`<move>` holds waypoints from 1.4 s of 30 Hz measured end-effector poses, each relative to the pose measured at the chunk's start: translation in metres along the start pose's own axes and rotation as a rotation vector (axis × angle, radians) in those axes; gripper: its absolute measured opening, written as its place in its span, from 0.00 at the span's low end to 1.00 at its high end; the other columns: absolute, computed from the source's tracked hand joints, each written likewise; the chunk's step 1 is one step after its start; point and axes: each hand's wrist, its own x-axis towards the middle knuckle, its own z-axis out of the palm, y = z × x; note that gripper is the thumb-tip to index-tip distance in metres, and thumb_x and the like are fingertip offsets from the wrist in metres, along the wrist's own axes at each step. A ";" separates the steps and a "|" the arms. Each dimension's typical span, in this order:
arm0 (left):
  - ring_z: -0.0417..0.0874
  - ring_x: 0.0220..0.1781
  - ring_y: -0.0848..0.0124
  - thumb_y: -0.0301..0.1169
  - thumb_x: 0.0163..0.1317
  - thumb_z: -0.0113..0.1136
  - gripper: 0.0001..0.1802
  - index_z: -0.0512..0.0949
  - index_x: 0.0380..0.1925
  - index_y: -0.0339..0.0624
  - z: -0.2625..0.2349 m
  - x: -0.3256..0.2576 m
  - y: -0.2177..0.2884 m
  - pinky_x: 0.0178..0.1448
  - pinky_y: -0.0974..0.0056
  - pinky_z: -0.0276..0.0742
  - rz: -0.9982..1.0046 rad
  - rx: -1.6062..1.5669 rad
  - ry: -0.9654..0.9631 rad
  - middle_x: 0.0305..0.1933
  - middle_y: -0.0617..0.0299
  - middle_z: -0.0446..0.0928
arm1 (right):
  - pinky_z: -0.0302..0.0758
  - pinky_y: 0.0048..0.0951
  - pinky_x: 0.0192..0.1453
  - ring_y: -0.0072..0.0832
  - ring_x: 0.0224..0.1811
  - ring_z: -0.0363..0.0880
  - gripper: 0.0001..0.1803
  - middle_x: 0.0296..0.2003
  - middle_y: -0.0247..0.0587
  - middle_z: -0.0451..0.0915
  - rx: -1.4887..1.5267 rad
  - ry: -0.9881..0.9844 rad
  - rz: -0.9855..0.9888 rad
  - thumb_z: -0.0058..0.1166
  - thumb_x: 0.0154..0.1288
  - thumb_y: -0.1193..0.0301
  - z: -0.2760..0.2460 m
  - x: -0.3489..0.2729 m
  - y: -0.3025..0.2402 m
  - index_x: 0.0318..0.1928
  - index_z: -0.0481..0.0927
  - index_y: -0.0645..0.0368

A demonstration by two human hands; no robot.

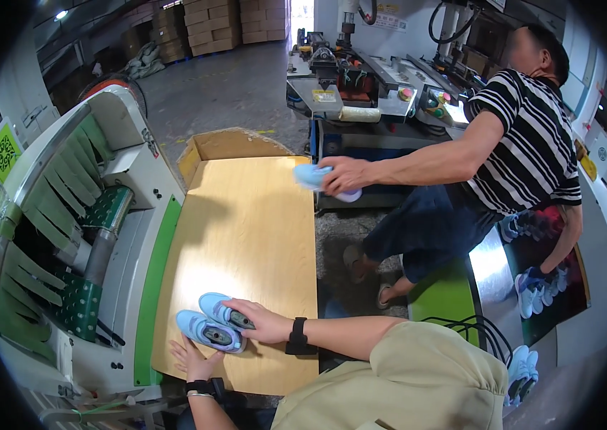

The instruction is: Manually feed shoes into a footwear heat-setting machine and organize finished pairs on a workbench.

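A pair of light blue shoes lies side by side on the near end of the wooden tabletop [246, 229], toes pointing away to the left. Dark shoe lasts fill their openings. My right hand [260, 324] grips the farther shoe [214, 304] around its opening. Beside the nearer shoe [198, 324], my left hand [194, 360] is spread with its fingers apart, close against the shoe's side; whether it touches cannot be made out. Over the table's far right corner, a co-worker's hand [346, 175] holds another light blue shoe [311, 176], blurred by motion.
At the left stands a machine with green strip curtains [70, 179] over a dotted green conveyor [78, 304]. The co-worker [526, 136] leans in from the right, the other hand near a rack of shoes [533, 294]. Behind are a workshop machine [354, 79] and stacked cartons [210, 27]. Black cables [486, 330] curve beside my right sleeve.
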 end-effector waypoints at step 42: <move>0.22 0.81 0.41 0.53 0.35 0.81 0.76 0.35 0.78 0.61 0.004 0.000 -0.006 0.73 0.27 0.30 0.036 -0.038 0.023 0.80 0.40 0.22 | 0.50 0.47 0.78 0.51 0.76 0.53 0.46 0.72 0.54 0.57 0.005 -0.039 0.029 0.60 0.58 0.77 -0.001 -0.001 -0.002 0.75 0.54 0.49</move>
